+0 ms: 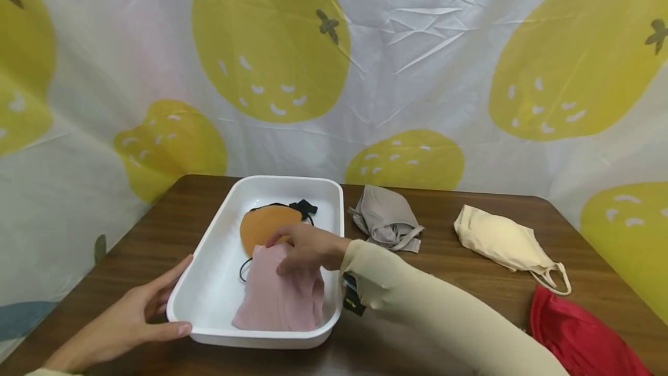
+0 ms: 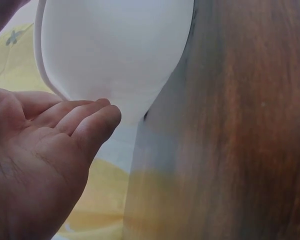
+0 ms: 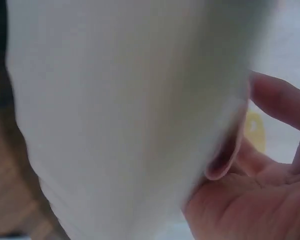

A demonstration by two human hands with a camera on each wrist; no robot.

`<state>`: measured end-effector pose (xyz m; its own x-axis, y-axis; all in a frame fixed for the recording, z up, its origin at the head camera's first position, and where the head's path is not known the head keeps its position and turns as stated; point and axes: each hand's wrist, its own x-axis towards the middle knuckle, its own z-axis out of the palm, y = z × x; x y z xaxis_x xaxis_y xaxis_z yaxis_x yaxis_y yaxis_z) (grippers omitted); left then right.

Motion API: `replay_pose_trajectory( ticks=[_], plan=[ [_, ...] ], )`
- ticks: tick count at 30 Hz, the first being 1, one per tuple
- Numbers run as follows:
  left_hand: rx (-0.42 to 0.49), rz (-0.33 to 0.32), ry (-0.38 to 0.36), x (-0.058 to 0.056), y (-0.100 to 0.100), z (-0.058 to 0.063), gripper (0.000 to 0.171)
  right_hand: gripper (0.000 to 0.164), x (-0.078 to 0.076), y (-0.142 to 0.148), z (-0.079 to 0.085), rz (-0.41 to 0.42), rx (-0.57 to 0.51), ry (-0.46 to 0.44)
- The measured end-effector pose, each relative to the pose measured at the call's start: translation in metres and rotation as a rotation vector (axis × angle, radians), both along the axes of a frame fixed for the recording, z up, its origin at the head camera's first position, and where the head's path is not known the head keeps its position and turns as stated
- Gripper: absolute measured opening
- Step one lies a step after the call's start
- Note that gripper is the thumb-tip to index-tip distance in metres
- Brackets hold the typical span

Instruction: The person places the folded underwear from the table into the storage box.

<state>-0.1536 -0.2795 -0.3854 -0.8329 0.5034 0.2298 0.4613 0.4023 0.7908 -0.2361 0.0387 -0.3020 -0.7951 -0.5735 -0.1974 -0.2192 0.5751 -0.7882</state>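
A white plastic tub [image 1: 209,300] stands on the wooden table. My left hand [image 1: 122,321] holds its near left corner, the thumb against the front and the fingers along the outer side. In the left wrist view, the fingers [image 2: 92,122] lie against the white wall. My right hand [image 1: 308,246] reaches inside and grips the upper part of a folded pink bra [image 1: 282,300]. The right wrist view shows a pink edge [image 3: 227,155] between thumb and fingers, with the tub's blurred wall covering the rest. Behind it lies an orange bra [image 1: 266,225] with black straps, partly covered.
To the tub's right lie a grey bra [image 1: 387,216], a cream bra [image 1: 503,239] with its strap looped toward me, and a red bra [image 1: 584,335] near the front right, partly behind my sleeve. A lemon-print cloth [image 1: 417,62] hangs behind the table [image 1: 443,271].
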Motion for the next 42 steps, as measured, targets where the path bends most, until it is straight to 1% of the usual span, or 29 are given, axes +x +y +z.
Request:
replay_pose_trajectory(
  ticks=[4,7,10,14,23,28,32,38,40,42],
  plan=[
    [-0.004,-0.002,0.017,-0.001,0.000,0.001,0.102,0.044,0.001,-0.005,0.008,0.055,0.166,0.156],
    [-0.001,-0.009,0.010,-0.001,0.000,0.001,0.102,0.041,0.001,-0.008,0.013,0.100,0.281,0.256],
    [-0.001,-0.010,0.001,-0.001,0.000,0.001,0.102,0.039,0.001,-0.008,0.016,0.143,0.348,0.316],
    [-0.007,-0.003,0.004,-0.001,0.000,0.001,0.101,0.037,0.000,-0.005,0.017,0.164,0.372,0.334],
    [-0.015,0.004,0.002,0.000,0.001,0.002,0.102,0.031,-0.003,0.006,0.017,0.187,0.382,0.313],
    [-0.020,0.005,-0.015,0.001,0.001,0.001,0.101,0.028,-0.003,0.016,0.020,0.164,0.352,0.271],
    [-0.038,0.020,-0.016,0.000,0.000,0.001,0.101,0.025,-0.001,0.028,0.024,0.143,0.297,0.255],
    [-0.036,0.012,-0.007,0.000,-0.001,0.000,0.101,0.019,0.006,0.043,0.035,0.150,0.192,0.291],
    [-0.033,0.009,-0.024,0.000,-0.001,0.000,0.101,0.017,0.008,0.049,0.039,0.128,0.163,0.307],
    [-0.035,0.010,-0.039,0.000,-0.001,0.000,0.101,0.015,0.009,0.056,0.043,0.088,0.136,0.315]
  ],
)
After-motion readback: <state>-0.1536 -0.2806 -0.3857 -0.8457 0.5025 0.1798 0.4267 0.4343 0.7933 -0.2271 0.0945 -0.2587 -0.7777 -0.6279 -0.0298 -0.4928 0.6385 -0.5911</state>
